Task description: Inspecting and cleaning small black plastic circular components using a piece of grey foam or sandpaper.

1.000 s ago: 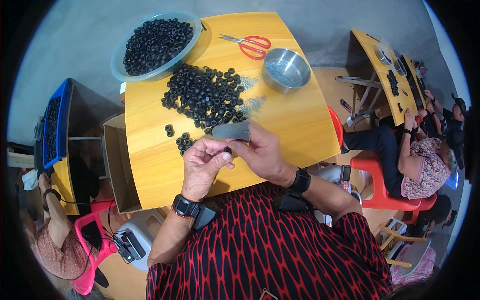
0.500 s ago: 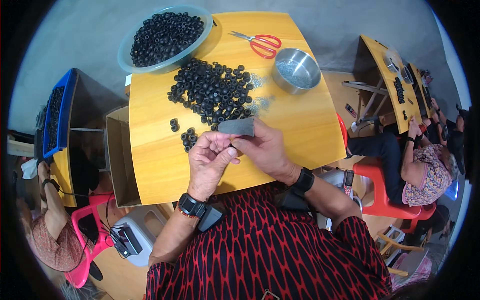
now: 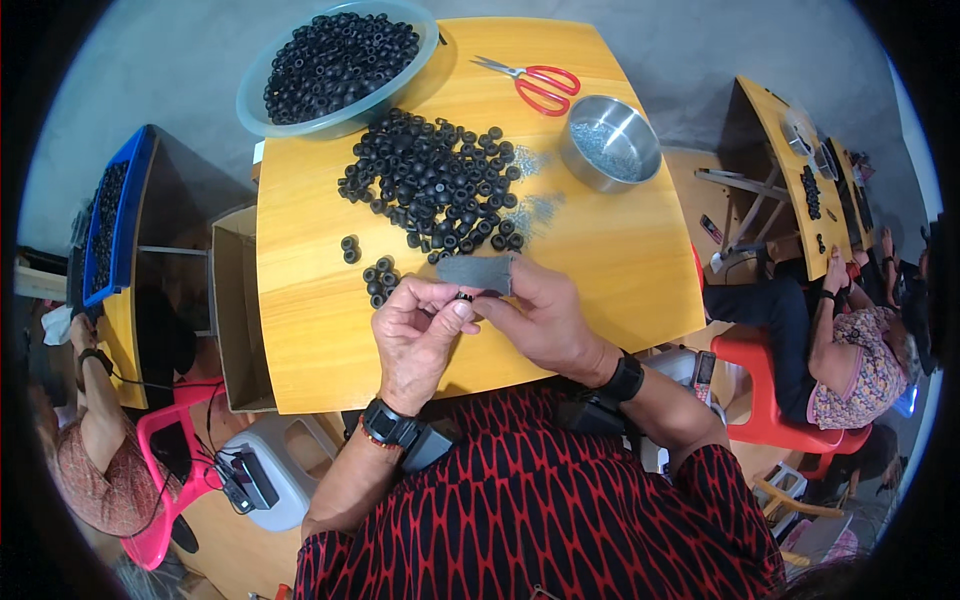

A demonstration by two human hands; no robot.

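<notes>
Large bowl: the pale round bowl (image 3: 262, 100) at the table's far left corner is heaped with black rings.
Steel bowl: the small metal bowl (image 3: 610, 150) at the far right holds a thin layer of fine grey bits.
Side boxes: an open cardboard box (image 3: 235, 310) stands against the table's left edge; its contents do not show. A blue tray (image 3: 108, 225) further left carries more dark pieces.
Grey strip: you hold the flat grey strip (image 3: 476, 272) just above the yellow table (image 3: 620, 270), near its front edge; its long axis runs left to right, nearly level.
Look: matte, plain grey, rectangular.
Right hand: your right hand (image 3: 545, 322) pinches the strip's right end.
Left hand: your left hand (image 3: 418, 335) closes thumb and fingertips on a small black ring (image 3: 464, 296) at the strip's lower edge.
Loose pile: black rings (image 3: 430, 185) lie spread just beyond the strip.
</notes>
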